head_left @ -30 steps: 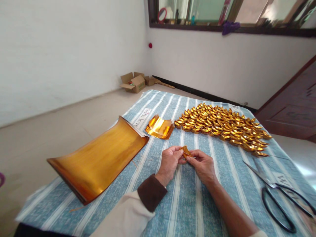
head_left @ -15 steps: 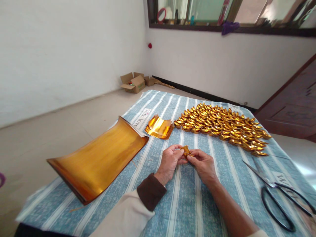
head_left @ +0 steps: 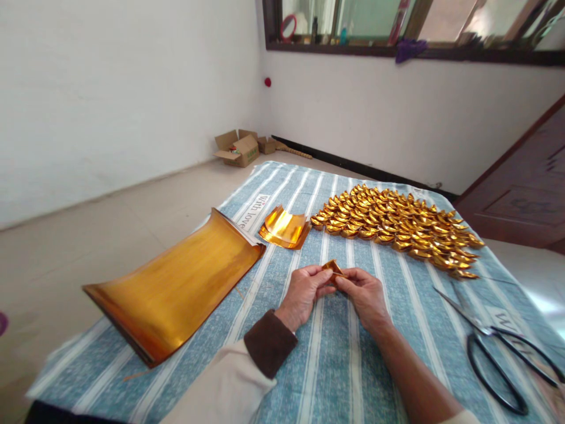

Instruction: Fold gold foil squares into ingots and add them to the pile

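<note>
A small folded piece of gold foil paper [head_left: 332,267] is pinched between both hands above the striped cloth. My left hand [head_left: 306,290] grips its left side with thumb and fingers, and my right hand [head_left: 362,293] holds its right side. Fingertips cover much of its lower part. Just beyond my hands lies a small stack of curled gold foil sheets [head_left: 286,228]. Rows of boat-shaped folded gold ingots [head_left: 392,227] spread over the far right of the table. To the left rests a large stack of gold foil sheets [head_left: 176,282] with upturned ends.
Black-handled scissors [head_left: 485,333] lie spread at the right edge of the table. A blue and white striped tablecloth [head_left: 282,377] covers the table. On the floor beyond stands an open cardboard box [head_left: 242,151], near the wall.
The foil piece has tilted slightly between my fingers, and more of its upper fold shows. My fingers have shifted a little; both hands stay in nearly the same place.
</note>
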Available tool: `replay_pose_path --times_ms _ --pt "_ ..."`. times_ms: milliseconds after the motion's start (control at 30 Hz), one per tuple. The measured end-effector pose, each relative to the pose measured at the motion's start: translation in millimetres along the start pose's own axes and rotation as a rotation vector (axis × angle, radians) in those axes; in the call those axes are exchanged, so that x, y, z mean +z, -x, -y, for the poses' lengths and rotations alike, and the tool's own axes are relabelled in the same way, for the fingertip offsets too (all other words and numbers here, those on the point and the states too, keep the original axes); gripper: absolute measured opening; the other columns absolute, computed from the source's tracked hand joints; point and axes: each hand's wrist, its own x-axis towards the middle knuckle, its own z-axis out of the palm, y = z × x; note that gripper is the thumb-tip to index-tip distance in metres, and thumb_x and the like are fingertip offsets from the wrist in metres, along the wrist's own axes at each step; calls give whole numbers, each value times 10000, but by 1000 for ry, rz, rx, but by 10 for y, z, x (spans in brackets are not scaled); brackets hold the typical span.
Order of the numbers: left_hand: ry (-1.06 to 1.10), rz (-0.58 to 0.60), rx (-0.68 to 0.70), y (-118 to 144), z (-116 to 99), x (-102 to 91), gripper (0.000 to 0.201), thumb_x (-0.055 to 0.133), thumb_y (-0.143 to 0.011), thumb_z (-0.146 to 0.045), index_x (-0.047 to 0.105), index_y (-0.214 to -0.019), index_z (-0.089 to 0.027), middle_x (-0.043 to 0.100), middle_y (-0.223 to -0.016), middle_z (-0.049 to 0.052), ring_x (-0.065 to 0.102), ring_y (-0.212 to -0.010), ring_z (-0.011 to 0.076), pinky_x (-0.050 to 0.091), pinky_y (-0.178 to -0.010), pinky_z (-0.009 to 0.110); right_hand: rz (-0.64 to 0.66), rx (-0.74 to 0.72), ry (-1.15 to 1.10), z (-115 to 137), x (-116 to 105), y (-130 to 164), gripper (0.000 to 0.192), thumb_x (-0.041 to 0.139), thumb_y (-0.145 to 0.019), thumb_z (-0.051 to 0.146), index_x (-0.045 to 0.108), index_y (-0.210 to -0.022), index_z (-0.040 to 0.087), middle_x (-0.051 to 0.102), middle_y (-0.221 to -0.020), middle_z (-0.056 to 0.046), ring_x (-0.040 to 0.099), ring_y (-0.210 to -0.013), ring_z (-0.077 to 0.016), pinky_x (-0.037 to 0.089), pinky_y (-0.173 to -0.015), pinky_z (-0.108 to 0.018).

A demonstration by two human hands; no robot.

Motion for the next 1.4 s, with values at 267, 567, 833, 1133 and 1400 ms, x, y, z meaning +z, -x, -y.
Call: replay_pose_path --times_ms 267,567,833,1133,1400 --pt "-44 -55 19 -17 17 -3 176 790 -672 -192 654 -643 -85 657 -687 49 622 -580 96 540 -527 172 37 1 40 18 -5 15 290 812 -612 449 721 -730 200 727 -710 -20 664 -647 -191 535 -643 -322" --pt "-93 -69 69 -22 36 -3 252 807 -632 -256 612 -589 -103 614 -622 27 596 -560 98 530 -497 177 12 46 40 46 7 19 293 835 -578 443 718 -683 196 707 -657 -17 625 -594 -173 495 -599 -295" --pt "-125 -90 118 -19 32 12 272 803 -598 -295 606 -573 -109 604 -582 7 572 -518 91 510 -458 175 25 69 60 33 13 18 319 824 -605 454 696 -689 174 663 -617 2 573 -567 -128 441 -562 -244" --pt "-130 -102 143 -4 26 33 266 795 -602 -290 598 -551 -118 619 -567 5 587 -504 97 526 -492 191 58 120 72 45 2 7 364 820 -607 482 668 -685 161 672 -602 -4 574 -517 -112 446 -514 -225" --pt "-107 -89 116 -20 55 8 242 788 -630 -249 597 -569 -114 603 -556 -2 574 -468 87 495 -442 168 66 131 -18 47 22 20 355 840 -582 453 655 -637 155 646 -511 1 556 -457 -99 427 -474 -208"
